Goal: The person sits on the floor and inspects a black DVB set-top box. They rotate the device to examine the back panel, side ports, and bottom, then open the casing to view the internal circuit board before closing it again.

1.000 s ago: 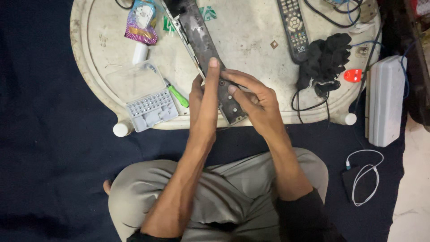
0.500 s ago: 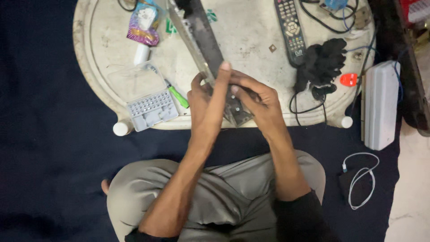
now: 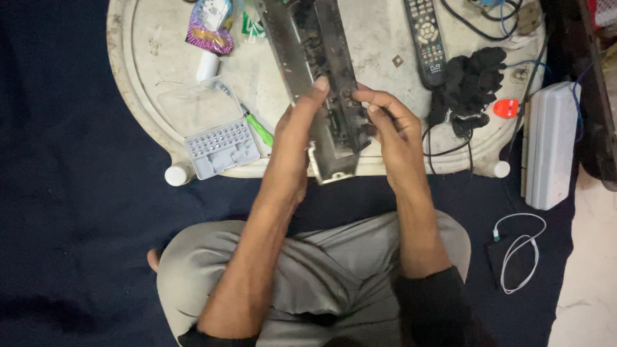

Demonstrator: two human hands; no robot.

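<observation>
Two bare hands clamp a long metal chassis [image 3: 321, 83] at the tray's [image 3: 148, 96] six o'clock edge: left hand [image 3: 292, 144] gripping its left rail, right hand [image 3: 392, 128] pinching the circuit side. Steadier support underneath would likely help; bit case [image 3: 222, 149] at nine o'clock.

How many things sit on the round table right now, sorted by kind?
Long metal chassis, held by left hand and right hand: 1
Black remote control: 1
Grey bit case: 1
Green-handled screwdriver: 1
Black glove bundle: 1
Purple snack wrapper: 1
Total: 6
</observation>
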